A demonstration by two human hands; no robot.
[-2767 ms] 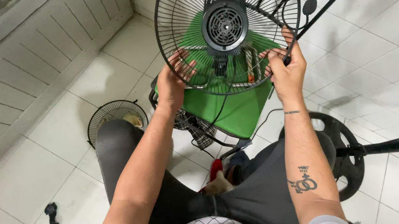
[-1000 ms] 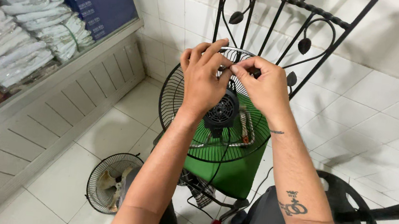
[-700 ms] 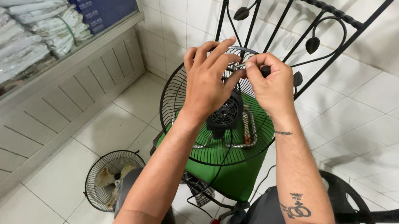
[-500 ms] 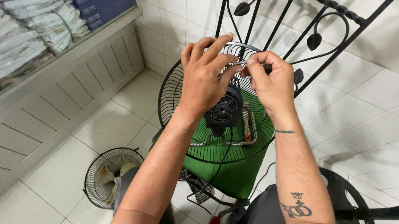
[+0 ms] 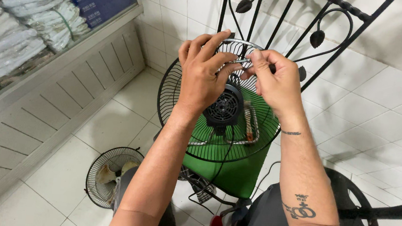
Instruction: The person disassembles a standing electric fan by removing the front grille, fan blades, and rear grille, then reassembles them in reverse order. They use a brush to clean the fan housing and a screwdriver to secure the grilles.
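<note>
A white tiled floor (image 5: 391, 126) fills most of the head view, and a grey panelled counter (image 5: 29, 111) with one glass shelf runs along the left side. On that shelf several white wrapped bundles (image 5: 29, 8) are stacked; their number cannot be counted exactly. One black wrought-iron frame (image 5: 288, 23) with two leaf ornaments is seen leaning by the tiled wall. One green stool (image 5: 235, 170) is placed in the middle of the view.

Two round wire fan guards are seen. The larger black fan guard (image 5: 194, 137), with one dark motor housing (image 5: 224, 105) at its centre, is held upright above the stool, between the person's knees. The second, smaller guard (image 5: 106, 177) is laid flat on the floor at lower left, well apart from the hands. One round black fan base (image 5: 353, 216) with its pole is laid on the floor at the right.

Both hands are raised to the top rim of the larger guard. The left hand (image 5: 202, 74) is spread over the wires with its fingers partly curled, the thumb and forefinger pinched toward a small metal clip (image 5: 242, 61) on the rim. The right hand (image 5: 275, 83) is closed around the rim just beside it, the fingertips pressed to the same clip. One tattoo (image 5: 301, 211) is seen on the right forearm.
</note>
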